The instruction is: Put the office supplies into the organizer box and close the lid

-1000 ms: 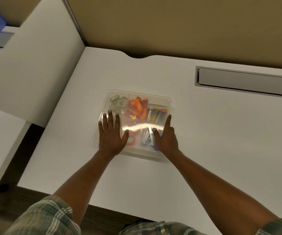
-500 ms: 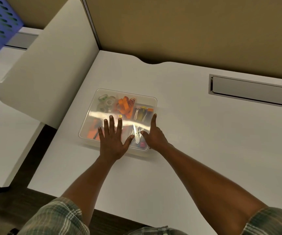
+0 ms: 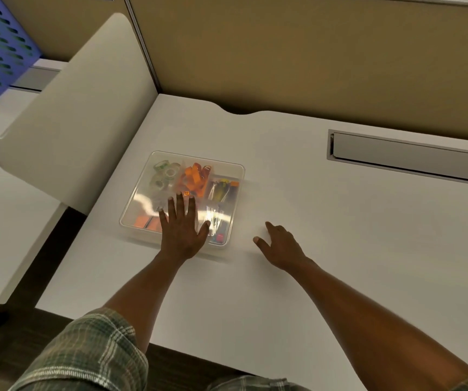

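Now right hand (image 3: 282,245) off lid (image 3: 196,176); left hand (image 3: 183,232) stays pressing.

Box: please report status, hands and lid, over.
Left hand flat on lid. Right hand open, beside box, holds nothing. Lid on, supplies inside. Nothing else on lid.

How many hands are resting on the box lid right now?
1. The left hand lies flat on the lid, near its front edge. The right hand is clear of it, over the desk to the right.
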{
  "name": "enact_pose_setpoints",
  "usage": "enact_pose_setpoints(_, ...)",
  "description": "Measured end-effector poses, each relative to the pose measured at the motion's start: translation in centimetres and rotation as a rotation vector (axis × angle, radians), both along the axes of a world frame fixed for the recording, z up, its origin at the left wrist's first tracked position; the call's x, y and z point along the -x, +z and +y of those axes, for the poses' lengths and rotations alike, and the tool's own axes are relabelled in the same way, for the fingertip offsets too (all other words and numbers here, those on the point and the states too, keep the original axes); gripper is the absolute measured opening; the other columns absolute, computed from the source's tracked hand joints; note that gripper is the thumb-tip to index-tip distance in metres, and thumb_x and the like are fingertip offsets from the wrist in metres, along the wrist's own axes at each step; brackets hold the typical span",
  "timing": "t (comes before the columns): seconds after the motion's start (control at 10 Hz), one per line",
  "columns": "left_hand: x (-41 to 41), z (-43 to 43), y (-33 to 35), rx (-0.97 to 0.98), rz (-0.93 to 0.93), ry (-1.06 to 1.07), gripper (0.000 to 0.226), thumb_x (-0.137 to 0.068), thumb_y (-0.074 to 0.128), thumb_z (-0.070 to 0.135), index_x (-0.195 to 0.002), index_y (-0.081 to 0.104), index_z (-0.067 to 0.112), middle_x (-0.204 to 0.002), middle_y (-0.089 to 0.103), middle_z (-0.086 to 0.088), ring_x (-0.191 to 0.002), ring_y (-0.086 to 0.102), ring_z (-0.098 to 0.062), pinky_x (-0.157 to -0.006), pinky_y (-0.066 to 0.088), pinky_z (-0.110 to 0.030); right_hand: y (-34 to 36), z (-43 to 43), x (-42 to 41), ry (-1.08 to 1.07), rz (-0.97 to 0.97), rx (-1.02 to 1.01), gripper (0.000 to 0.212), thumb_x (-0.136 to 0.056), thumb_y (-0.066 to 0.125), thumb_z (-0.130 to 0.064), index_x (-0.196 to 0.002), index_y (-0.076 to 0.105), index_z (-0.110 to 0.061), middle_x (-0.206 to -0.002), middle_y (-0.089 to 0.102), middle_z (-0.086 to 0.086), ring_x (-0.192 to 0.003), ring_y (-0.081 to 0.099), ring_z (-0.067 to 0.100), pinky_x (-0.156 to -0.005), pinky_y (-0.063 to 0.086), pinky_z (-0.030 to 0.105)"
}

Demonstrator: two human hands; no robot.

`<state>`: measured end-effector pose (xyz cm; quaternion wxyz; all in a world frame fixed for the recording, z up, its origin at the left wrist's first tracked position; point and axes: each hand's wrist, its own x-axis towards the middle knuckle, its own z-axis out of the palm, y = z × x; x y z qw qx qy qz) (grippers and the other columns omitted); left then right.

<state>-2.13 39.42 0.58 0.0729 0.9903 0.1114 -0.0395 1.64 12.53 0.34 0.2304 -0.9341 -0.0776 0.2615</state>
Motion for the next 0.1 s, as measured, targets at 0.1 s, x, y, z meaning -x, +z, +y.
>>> enact_pose_setpoints(0.1, 0.1, -5.42, 0.29, -0.011, -0.091, -0.135, 0.078, -0.094, 0.027, 0.059, -0.155, 0.018, 0.012, -0.162, 0.009, -0.019, -0.15, 0.008, -0.038, -0.118, 0.012, -0.059, 0.29, -4.72, 1.55, 0.036, -0.012, 0.055, 0.068, -0.097, 0.048, -0.053, -0.153, 0.031, -0.016, -0.159, 0.031, 0.007, -0.142, 0.033, 0.03, -0.112, 0.036, 0.046)
